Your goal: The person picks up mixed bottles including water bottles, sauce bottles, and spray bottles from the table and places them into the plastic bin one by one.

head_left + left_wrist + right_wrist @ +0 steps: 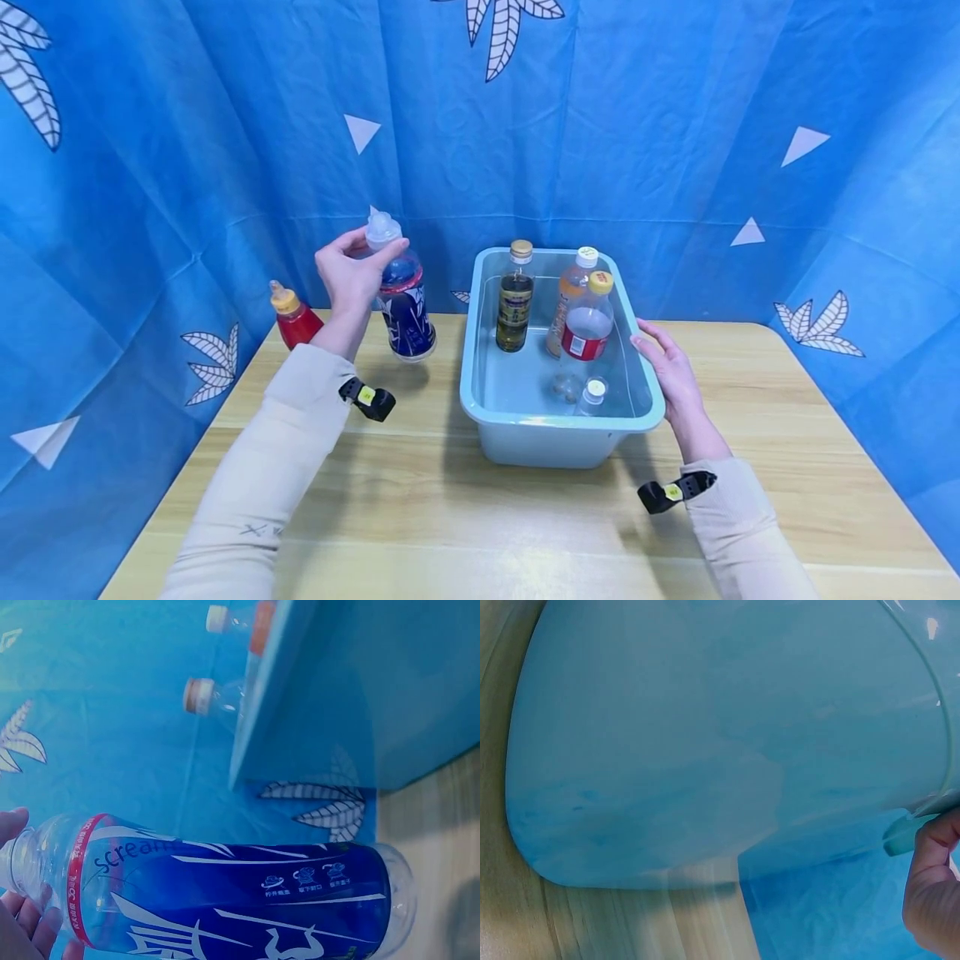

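Observation:
My left hand (354, 268) grips a blue-labelled drink bottle (408, 321) by its neck, just under a translucent cap. The bottle is upright and slightly tilted, left of a light blue plastic basin (468, 367). In the left wrist view, fingers curl round the neck of the bottle (240, 892). My right hand (671, 375) holds the basin's right rim, with bent fingers at the edge in the right wrist view. Inside the basin stand a dark-liquid bottle (515, 304), an orange-labelled bottle (564, 304), a red-labelled bottle (587, 333) and a small white-capped bottle (592, 398).
A red squeeze bottle (297, 323) with a yellow cap stands at the table's left edge, partly behind my left wrist. The wooden table (465, 533) carries everything. A blue curtain (660, 150) with leaf prints hangs behind and at both sides.

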Action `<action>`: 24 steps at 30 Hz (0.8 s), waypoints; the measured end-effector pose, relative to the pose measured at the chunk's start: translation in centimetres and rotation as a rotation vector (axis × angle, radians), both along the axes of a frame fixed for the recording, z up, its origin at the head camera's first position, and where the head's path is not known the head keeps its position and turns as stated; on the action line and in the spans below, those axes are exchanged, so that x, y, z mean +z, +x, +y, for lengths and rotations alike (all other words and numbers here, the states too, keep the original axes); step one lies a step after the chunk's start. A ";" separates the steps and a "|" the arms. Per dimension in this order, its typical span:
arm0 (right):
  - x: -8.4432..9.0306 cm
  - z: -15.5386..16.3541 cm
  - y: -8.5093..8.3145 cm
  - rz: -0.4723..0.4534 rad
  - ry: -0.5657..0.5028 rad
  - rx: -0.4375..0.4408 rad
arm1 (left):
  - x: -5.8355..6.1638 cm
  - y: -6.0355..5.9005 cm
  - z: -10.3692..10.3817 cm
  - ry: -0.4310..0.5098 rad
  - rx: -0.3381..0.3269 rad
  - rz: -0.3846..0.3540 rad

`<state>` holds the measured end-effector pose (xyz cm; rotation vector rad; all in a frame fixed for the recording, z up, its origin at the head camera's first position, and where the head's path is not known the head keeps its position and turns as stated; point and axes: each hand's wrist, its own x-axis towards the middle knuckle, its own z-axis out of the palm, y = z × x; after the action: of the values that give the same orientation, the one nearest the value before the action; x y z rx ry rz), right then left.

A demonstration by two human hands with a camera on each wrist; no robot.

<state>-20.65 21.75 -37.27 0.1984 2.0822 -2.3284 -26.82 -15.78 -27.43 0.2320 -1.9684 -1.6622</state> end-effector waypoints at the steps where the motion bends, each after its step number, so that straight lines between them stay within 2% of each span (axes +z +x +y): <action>1: 0.0 0.0 0.0 0.002 0.005 0.000 | 0.2 0.1 0.1 -0.004 -0.009 0.011; 8: -0.1 0.0 0.0 0.005 0.006 0.003 | 1.5 1.2 0.7 -0.043 -0.063 0.052; 14: -0.1 0.0 0.0 0.008 -0.012 0.004 | 3.1 2.3 1.3 -0.087 -0.088 0.089; 24: -0.1 0.0 -0.1 0.010 -0.045 0.007 | 5.6 3.6 2.1 -0.130 -0.136 0.210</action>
<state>-20.73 21.79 -37.33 0.1794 2.0289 -2.3743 -23.17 -13.67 -21.80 -0.1233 -1.9577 -1.5629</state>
